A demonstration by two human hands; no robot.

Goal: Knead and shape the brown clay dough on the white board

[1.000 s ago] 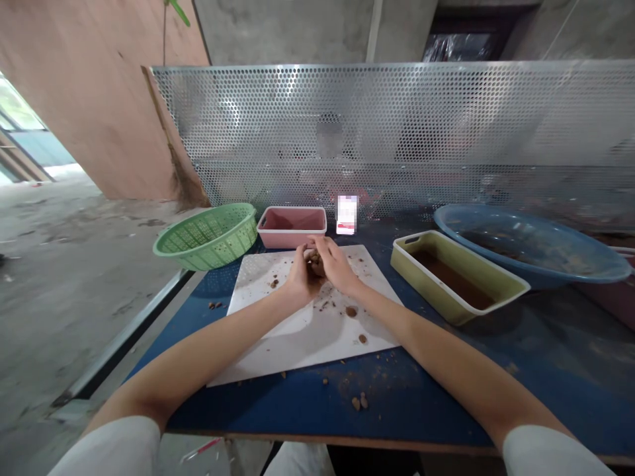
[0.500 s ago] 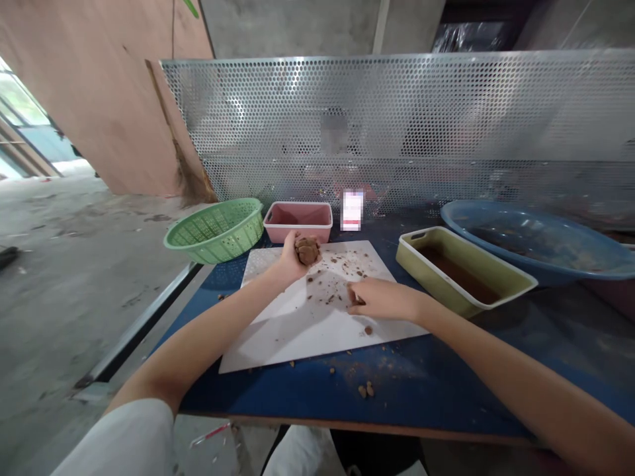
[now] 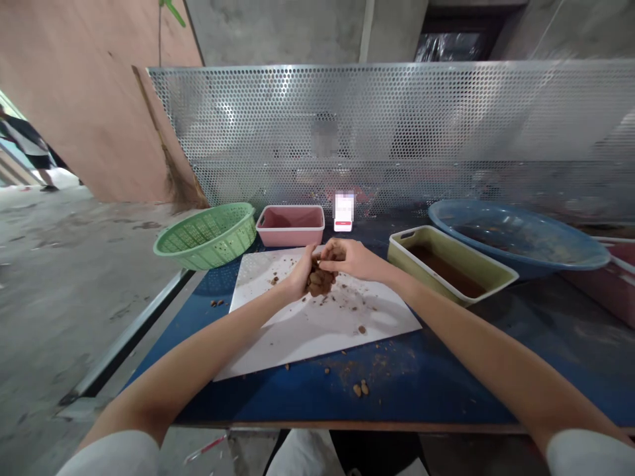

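My left hand [image 3: 300, 274] is closed around a brown clay lump [image 3: 321, 283] with a knobbly surface, holding it above the white board [image 3: 278, 344]. At the top of the lump, the curled fingers of my right hand [image 3: 343, 256] touch it in a pinch. Whether a small bit sits between those fingertips is hidden. Brown crumbs and small pieces lie scattered over the board, among them a round clay bit [image 3: 362, 329] near its front right. Small clay pieces [image 3: 361, 389] also rest on the blue tabletop [image 3: 297, 403] near the front edge.
Behind the board stand a green basket [image 3: 203, 241], a pink bin [image 3: 290, 236] and a lit phone [image 3: 343, 211]. An olive bin [image 3: 431, 281] with brown liquid and a blue basin [image 3: 546, 254] are on the right. A perforated metal panel [image 3: 297, 132] closes off the back.
My right hand has risen from the board and moved to the lump. My left hand has brought the lump slightly nearer and right. A person now shows at the far left.
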